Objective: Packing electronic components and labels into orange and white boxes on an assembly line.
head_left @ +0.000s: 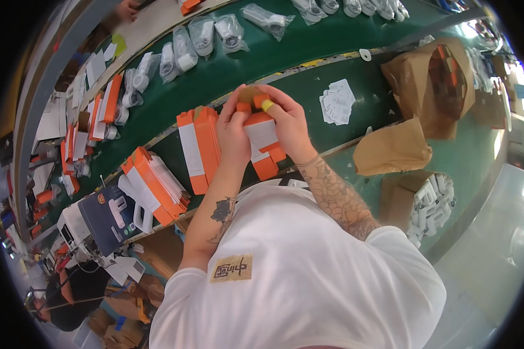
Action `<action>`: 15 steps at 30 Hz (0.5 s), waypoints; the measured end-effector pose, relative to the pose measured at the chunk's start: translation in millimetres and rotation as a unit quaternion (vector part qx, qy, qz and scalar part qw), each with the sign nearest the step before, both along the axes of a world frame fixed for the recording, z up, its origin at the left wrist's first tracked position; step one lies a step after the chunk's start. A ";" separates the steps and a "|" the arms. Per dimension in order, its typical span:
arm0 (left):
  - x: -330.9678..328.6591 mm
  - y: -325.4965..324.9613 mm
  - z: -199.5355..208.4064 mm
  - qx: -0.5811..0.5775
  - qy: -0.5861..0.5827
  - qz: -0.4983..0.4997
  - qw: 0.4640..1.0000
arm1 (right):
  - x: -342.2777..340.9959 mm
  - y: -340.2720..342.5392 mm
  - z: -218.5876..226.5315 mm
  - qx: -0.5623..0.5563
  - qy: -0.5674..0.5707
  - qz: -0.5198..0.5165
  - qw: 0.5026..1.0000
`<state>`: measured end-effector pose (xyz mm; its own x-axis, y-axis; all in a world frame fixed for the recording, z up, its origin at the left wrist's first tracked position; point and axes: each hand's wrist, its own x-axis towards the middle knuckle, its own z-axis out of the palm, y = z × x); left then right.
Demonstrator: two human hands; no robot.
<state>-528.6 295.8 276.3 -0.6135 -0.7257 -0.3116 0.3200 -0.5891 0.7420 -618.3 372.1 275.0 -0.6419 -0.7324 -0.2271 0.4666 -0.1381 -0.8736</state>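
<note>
Both my hands are closed around the top end of an orange and white carton (262, 135), near the middle of the green bench. My left hand (234, 136) grips its left side, and my right hand (290, 125) holds the right side, with something yellow at the thumb. Brown inner cardboard and orange flaps show between the fingers at the carton's upper end. Whether anything is inside cannot be seen. Just left of my left hand lies a stack of flat orange and white cartons (199, 148). A second carton stack (157, 183) sits farther left.
White leaflets (337, 102) lie right of my hands. Brown paper bags (393, 148) and a cardboard box of white plastic parts (434, 200) stand at the right. Bagged white devices (202, 36) line the green belt beyond. Another person (64, 291) is at the lower left.
</note>
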 end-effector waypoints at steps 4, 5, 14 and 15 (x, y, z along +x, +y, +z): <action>-3.1 3.5 -13.9 -0.130 -0.018 -0.035 0.991 | -12.3 2.7 -18.0 -0.053 0.072 -0.021 0.996; -1.9 2.6 -14.2 -0.128 -0.019 -0.039 0.991 | -12.9 5.1 -14.7 -0.051 0.070 -0.025 0.996; -27.2 14.7 9.5 -0.120 -0.056 -0.008 0.991 | -13.2 7.8 3.0 -0.041 0.077 -0.088 0.992; -28.3 13.2 7.6 -0.119 -0.056 -0.012 0.991 | -13.5 9.7 11.5 -0.065 0.074 -0.095 0.991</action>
